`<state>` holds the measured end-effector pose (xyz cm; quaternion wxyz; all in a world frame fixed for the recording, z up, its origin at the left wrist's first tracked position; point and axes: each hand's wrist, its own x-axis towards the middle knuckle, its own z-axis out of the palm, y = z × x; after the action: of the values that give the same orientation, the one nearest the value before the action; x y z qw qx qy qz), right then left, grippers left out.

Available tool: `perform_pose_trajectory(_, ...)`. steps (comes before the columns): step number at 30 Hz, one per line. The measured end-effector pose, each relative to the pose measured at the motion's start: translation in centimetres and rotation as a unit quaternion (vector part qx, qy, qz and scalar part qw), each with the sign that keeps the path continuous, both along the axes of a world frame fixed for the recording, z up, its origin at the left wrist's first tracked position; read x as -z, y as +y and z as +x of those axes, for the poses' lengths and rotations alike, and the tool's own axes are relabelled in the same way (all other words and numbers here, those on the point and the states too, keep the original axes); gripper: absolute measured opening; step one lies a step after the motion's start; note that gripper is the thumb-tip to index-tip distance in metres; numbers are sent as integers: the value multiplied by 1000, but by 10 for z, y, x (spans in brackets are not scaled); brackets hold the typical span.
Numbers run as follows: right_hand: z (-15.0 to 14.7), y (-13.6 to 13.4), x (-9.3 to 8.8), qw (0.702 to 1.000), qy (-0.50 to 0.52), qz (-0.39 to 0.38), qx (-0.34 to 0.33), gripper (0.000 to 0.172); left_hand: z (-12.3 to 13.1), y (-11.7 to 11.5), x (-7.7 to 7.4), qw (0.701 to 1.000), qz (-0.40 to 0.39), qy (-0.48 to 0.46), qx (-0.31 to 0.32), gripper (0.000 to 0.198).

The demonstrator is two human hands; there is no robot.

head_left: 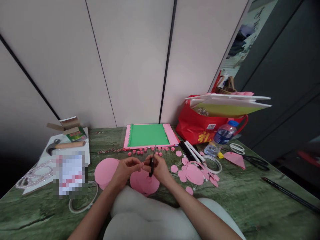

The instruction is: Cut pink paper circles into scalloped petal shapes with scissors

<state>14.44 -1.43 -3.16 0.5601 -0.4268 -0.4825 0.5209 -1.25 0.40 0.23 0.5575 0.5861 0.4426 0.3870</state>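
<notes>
My left hand (128, 169) has its fingertips pinched on a small pink paper piece (142, 165). Just to its right, my right hand (160, 170) grips a slim tool with a black handle (151, 171); its thin metal end points up and away. The fingers of both hands nearly meet. Below them lie overlapping pink paper circles (142, 183), and left of my left wrist is another large pink circle (106, 170). Small curled pink paper pieces (137, 152) sit in rows beyond my hands, in front of a green sheet (148, 135) with pink borders.
To the right are pink paper scraps (195, 175), white and black pens (192, 151), tape rolls (212, 163), a water bottle (221, 138), scissors (255, 162) and a red bag (192, 125). On the left are a hammer (67, 145), an open box (75, 133) and a ring (83, 210).
</notes>
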Motion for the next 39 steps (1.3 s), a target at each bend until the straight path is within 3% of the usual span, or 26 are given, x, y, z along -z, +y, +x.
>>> perform_pose_trajectory(6,-4,-3,-3,996,-92,18,-15,36,3,-4,-2,999,5,34,37,14)
perform_pose_trajectory(8,3,0,-6,988,-150,17,-12,29,1,-2,-3,994,34,91,49,15)
perform_pose_trajectory(10,21,2,-13,974,-226,12,-7,21,-7,3,-5,975,73,208,34,15)
perform_pose_trajectory(12,49,3,-22,949,-316,3,8,16,-20,9,-8,905,139,401,-36,19)
perform_pose_trajectory(16,111,-1,-35,869,-489,-42,67,25,-52,18,-16,846,144,506,-84,32)
perform_pose_trajectory(18,133,-1,-33,826,-549,-71,102,23,-62,20,-17,760,121,633,-78,49)
perform_pose_trajectory(20,143,3,-28,791,-590,-90,139,19,-67,20,-17,730,90,677,-40,62)
perform_pose_trajectory(24,145,17,-11,746,-628,-98,201,31,-64,19,-12,726,76,683,-2,70)
perform_pose_trajectory(29,139,28,7,729,-650,-85,195,38,-60,18,-7,719,76,691,14,74)
perform_pose_trajectory(34,134,31,16,720,-669,-85,166,41,-63,20,-7,720,79,689,31,56)
perform_pose_trajectory(39,130,31,13,709,-682,-99,146,38,-64,22,-17,730,75,678,52,38)
